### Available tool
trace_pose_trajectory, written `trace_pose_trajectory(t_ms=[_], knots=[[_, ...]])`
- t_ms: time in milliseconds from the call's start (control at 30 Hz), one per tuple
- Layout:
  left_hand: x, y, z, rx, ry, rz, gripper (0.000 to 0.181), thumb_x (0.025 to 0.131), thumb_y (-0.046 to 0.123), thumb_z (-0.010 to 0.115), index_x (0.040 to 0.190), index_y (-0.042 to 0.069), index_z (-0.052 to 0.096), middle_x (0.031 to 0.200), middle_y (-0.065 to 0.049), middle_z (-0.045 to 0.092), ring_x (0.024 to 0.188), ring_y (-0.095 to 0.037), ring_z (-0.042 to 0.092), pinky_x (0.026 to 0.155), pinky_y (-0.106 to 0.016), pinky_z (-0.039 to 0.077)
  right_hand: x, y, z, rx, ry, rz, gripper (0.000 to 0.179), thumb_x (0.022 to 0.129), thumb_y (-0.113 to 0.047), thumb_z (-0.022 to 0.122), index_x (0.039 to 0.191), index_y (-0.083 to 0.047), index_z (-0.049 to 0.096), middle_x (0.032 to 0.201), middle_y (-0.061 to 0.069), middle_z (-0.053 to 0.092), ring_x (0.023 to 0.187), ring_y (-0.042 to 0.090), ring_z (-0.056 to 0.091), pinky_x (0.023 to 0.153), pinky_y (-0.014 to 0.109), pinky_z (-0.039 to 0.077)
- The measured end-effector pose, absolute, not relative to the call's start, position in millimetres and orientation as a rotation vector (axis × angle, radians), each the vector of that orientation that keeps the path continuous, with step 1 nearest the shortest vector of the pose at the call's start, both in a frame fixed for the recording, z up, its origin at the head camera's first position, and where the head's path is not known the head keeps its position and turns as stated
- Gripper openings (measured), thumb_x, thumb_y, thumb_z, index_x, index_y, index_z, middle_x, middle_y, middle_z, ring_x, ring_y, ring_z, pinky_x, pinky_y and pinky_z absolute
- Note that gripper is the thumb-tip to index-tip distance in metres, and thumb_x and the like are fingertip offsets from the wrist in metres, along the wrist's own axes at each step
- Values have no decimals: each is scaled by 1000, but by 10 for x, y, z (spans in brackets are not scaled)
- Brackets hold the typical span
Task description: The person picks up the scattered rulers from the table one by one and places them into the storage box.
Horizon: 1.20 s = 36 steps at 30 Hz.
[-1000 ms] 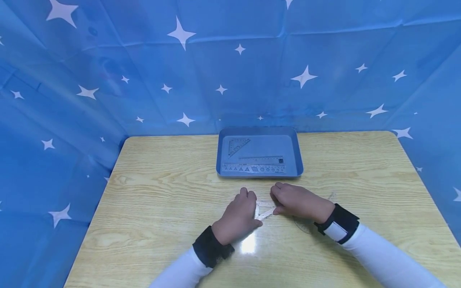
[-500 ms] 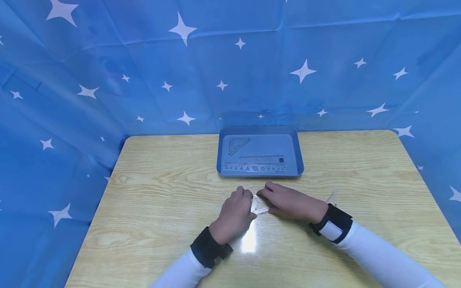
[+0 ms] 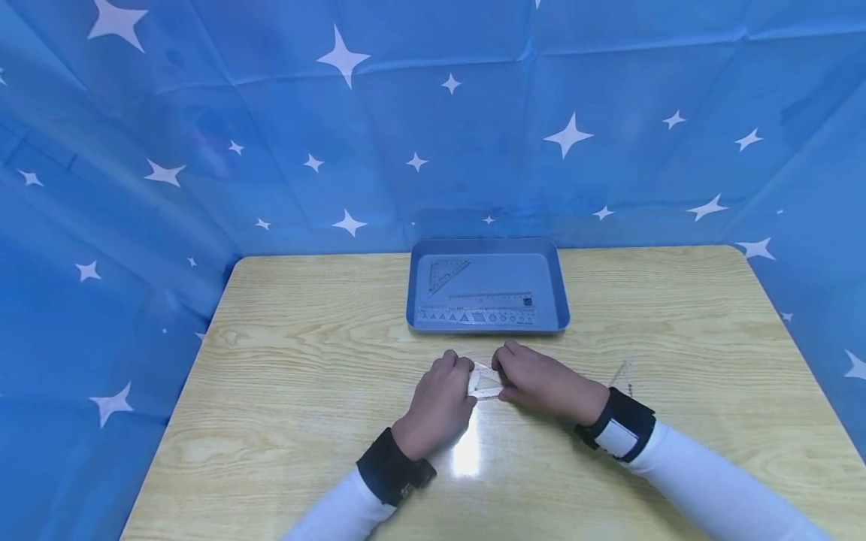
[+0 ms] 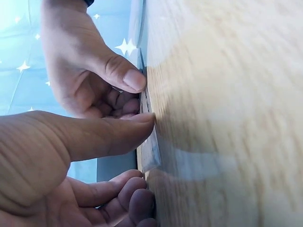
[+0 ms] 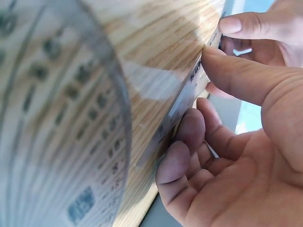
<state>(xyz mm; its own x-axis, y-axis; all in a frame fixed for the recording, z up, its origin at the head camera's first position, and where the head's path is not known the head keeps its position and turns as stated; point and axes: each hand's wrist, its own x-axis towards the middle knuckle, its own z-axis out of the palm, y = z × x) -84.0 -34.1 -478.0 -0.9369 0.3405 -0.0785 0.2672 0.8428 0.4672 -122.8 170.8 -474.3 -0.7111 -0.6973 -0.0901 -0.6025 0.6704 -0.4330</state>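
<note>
Both hands hold a clear plastic set square (image 3: 484,382) just in front of the tray. My left hand (image 3: 436,406) grips its left side, and in the left wrist view the thumb lies on its near edge. From the right, my right hand (image 3: 549,385) grips the other side between thumb and fingers. The set square appears to lie at the tabletop; its ends are hidden by the fingers. Close to the right wrist camera is a clear protractor (image 5: 66,123) with printed degree marks. A second clear triangular piece (image 3: 624,378) shows partly behind the right wrist.
A blue tray (image 3: 410,289) stands at the table's back edge. Inside it lie a set square (image 3: 443,276), a clear ruler (image 3: 490,300) and a stencil ruler (image 3: 477,315). A blue star-patterned cloth (image 3: 379,150) hangs behind the wood-grain table (image 3: 291,338).
Both hands have shifted a little left with the set square, the right hand more so. The set square has turned between the fingers. The protractor's curved edge is now hidden in the head view.
</note>
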Motion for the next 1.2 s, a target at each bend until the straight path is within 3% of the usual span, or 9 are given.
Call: trace_pose_trajectory(t_ms=[200, 467, 667, 900, 1200], knots=[[-862, -342, -4785, 414, 2847, 713, 51, 82, 20, 87, 125, 1, 66, 109, -9, 59, 97, -26, 60, 73, -35, 53, -1210, 1673, -4743, -986, 2658, -552, 30, 88, -15, 81, 105, -4, 59, 91, 1, 50, 81, 12, 48, 73, 30, 49], [-896, -347, -4785, 406, 2798, 793, 51, 80, 16, 87, 123, 2, 65, 111, -9, 60, 100, -27, 62, 80, -37, 55, -1199, 1703, -4775, -909, 2640, -599, 30, 87, -16, 83, 101, -7, 58, 89, -1, 48, 79, 10, 45, 71, 27, 47], [-932, -359, -4781, 414, 2745, 868, 45, 81, 10, 84, 121, 4, 64, 109, -7, 58, 100, -25, 60, 82, -37, 53, -1211, 1712, -4795, -932, 2643, -633, 35, 88, -15, 82, 109, -4, 57, 91, 0, 49, 81, 10, 46, 73, 29, 48], [-957, -377, -4775, 570, 2761, 759, 62, 82, 20, 86, 135, 2, 59, 119, -8, 54, 106, -25, 57, 88, -35, 52, -1234, 1702, -4768, -933, 2629, -621, 33, 89, -16, 82, 108, -4, 58, 90, 0, 49, 81, 10, 46, 72, 28, 47], [-1070, -408, -4744, 658, 2722, 718, 47, 80, 19, 89, 118, 8, 64, 103, -2, 47, 89, -18, 50, 76, -29, 48, -1190, 1714, -4800, -963, 2705, -591, 32, 87, -20, 83, 102, -3, 59, 90, 1, 51, 81, 13, 47, 74, 32, 48]])
